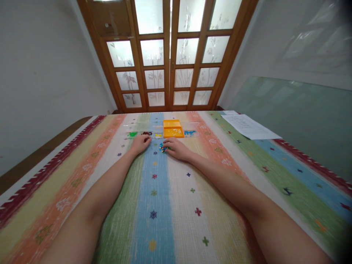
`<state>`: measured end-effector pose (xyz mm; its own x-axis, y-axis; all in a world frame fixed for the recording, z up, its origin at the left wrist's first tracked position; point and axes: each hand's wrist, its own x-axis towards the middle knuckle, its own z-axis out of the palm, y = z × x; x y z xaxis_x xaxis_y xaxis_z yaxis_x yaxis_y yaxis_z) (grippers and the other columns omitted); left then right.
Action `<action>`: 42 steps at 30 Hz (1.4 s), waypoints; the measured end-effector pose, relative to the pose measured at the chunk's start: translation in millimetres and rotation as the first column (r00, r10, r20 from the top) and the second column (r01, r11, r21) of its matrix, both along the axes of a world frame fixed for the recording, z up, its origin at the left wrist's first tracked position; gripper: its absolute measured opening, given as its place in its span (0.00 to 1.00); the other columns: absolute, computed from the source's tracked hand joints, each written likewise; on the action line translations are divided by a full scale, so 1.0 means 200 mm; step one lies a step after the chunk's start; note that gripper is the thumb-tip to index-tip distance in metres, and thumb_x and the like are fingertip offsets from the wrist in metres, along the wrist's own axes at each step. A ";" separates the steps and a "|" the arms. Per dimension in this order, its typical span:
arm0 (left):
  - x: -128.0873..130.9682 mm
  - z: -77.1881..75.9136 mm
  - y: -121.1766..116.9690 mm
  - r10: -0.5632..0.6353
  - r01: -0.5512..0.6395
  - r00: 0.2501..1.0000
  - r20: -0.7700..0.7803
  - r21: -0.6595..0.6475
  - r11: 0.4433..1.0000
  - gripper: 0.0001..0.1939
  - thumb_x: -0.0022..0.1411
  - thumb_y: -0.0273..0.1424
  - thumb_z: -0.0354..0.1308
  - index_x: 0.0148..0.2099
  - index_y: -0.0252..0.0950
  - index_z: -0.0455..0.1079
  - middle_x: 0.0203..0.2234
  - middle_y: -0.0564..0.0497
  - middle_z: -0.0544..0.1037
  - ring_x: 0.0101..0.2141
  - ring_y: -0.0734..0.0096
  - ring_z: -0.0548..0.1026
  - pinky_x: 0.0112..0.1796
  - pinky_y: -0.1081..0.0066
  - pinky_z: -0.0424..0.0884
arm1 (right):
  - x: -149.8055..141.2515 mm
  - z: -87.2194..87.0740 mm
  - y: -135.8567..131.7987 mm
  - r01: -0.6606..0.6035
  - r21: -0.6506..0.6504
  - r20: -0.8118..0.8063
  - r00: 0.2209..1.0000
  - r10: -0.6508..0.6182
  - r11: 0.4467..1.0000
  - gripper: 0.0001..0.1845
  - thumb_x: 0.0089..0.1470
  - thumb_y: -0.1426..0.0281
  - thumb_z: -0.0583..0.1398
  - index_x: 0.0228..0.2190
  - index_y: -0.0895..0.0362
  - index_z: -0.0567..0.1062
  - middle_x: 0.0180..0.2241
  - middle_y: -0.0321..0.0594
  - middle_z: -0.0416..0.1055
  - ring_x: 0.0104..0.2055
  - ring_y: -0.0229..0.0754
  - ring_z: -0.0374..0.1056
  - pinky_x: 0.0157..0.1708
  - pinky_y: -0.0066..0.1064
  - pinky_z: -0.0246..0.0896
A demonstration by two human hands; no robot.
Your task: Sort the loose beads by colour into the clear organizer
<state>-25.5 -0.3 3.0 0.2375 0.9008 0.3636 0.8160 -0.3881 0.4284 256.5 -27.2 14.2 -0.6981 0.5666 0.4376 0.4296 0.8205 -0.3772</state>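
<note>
right hand (pixel 177 147): curling loosely over the heap's right edge; whether it is gripping any, I can't tell
mixed pieces (pixel 161 149): lying just left of those fingertips, farther from the left hand (pixel 140 143), showing no clear long axis
left fingers: bending beside dark red pieces (pixel 146 133); gap and hold are staying unclear
orange box (pixel 173 127): sitting beyond the right hand

Brightly striped tablecloth (pixel 158 183)

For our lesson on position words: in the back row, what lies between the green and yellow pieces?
Dark red pieces, as the head view shows.
</note>
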 end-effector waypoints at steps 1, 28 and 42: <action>0.00 0.00 0.00 -0.009 0.009 1.000 0.005 0.004 1.000 0.16 0.67 0.41 0.53 0.39 0.38 0.79 0.33 0.47 0.81 0.32 0.63 0.74 0.35 0.68 0.63 | -0.01 0.00 -0.01 -0.035 0.040 0.035 0.999 0.033 0.999 0.12 0.62 0.70 0.61 0.46 0.51 0.81 0.54 0.45 0.73 0.57 0.48 0.66 0.60 0.45 0.60; 0.04 0.01 -0.02 -0.047 0.047 0.994 -0.101 -0.008 0.999 0.17 0.69 0.40 0.51 0.41 0.38 0.79 0.35 0.47 0.82 0.35 0.62 0.76 0.36 0.68 0.65 | 0.07 -0.06 0.12 0.251 -0.179 -0.349 0.888 -0.300 0.951 0.05 0.57 0.71 0.59 0.34 0.56 0.75 0.33 0.38 0.74 0.34 0.41 0.68 0.37 0.33 0.61; 0.20 0.06 -0.12 -0.182 0.174 0.972 -0.151 -0.064 0.983 0.15 0.69 0.36 0.52 0.48 0.42 0.79 0.41 0.49 0.83 0.40 0.64 0.78 0.44 0.68 0.70 | 0.18 -0.14 0.31 0.200 -0.580 -0.591 0.564 -0.577 0.790 0.16 0.52 0.64 0.63 0.42 0.55 0.78 0.45 0.45 0.76 0.46 0.46 0.72 0.51 0.44 0.69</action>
<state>15.0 -25.0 14.3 0.4459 0.8549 0.2651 0.7939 -0.5145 0.3240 293.4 34.6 -13.3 0.0697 0.9417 0.3291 0.1044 0.3212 -0.9412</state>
